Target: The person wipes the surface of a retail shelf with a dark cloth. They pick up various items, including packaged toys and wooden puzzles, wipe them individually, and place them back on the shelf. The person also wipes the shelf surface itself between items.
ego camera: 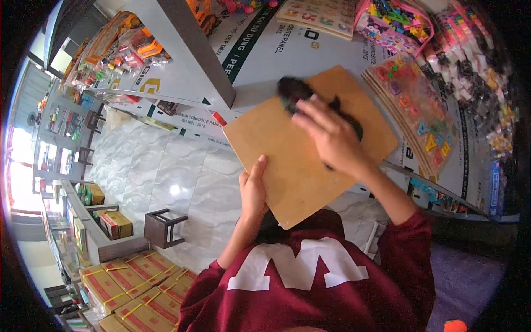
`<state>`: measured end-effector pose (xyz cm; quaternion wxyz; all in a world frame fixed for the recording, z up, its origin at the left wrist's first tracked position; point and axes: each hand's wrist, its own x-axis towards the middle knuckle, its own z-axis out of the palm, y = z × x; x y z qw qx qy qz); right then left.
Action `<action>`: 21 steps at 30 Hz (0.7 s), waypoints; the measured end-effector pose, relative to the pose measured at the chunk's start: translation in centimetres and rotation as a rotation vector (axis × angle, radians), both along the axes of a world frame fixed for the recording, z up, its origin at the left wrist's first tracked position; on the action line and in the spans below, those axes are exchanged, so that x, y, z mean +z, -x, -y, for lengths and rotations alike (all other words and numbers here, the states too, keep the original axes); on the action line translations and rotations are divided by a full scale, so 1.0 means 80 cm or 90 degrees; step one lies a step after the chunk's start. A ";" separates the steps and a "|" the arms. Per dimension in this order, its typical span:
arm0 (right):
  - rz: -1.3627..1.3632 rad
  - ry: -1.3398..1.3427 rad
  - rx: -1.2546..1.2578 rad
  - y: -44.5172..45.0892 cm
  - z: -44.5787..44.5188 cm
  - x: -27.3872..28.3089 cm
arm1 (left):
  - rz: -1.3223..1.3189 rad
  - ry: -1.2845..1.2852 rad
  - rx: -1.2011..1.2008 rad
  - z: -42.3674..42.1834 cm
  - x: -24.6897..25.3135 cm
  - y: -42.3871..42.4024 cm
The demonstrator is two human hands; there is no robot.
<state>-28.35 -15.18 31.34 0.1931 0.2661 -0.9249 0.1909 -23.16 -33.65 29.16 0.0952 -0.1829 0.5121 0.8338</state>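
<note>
A flat tan board (282, 153) lies tilted in front of me, partly over the shelf edge. My left hand (254, 186) grips its lower left edge, thumb on top. Over the board's upper right part is my right hand (332, 128), with its fingers stretched towards a dark, blurred object (293, 89) at the board's upper edge. Whether the fingers hold that object, I cannot tell. Another dark shape shows beside and partly behind the right hand, too hidden to name.
Boards with colourful letters (415, 108) are stacked at the right, near a pink-trimmed bag of plastic blocks (388, 31). A grey shelf upright (199, 50) stands at upper left. Below are a dark stool (159, 228) and strapped cardboard boxes (128, 278).
</note>
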 end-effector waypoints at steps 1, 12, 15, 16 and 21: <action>0.026 0.031 0.046 -0.018 0.010 0.007 | -0.001 -0.009 -0.001 -0.002 0.003 0.001; 0.336 0.334 0.387 -0.109 0.013 0.011 | 0.083 0.088 -0.017 -0.017 0.000 0.001; 0.574 0.553 0.499 -0.111 -0.023 0.009 | -0.060 0.112 -0.029 -0.022 0.016 -0.002; 0.628 0.690 0.493 -0.112 -0.043 0.008 | -0.113 0.111 -0.012 -0.025 0.029 -0.006; 0.292 0.982 0.218 -0.137 -0.129 -0.025 | -0.366 0.253 0.067 -0.024 0.059 0.018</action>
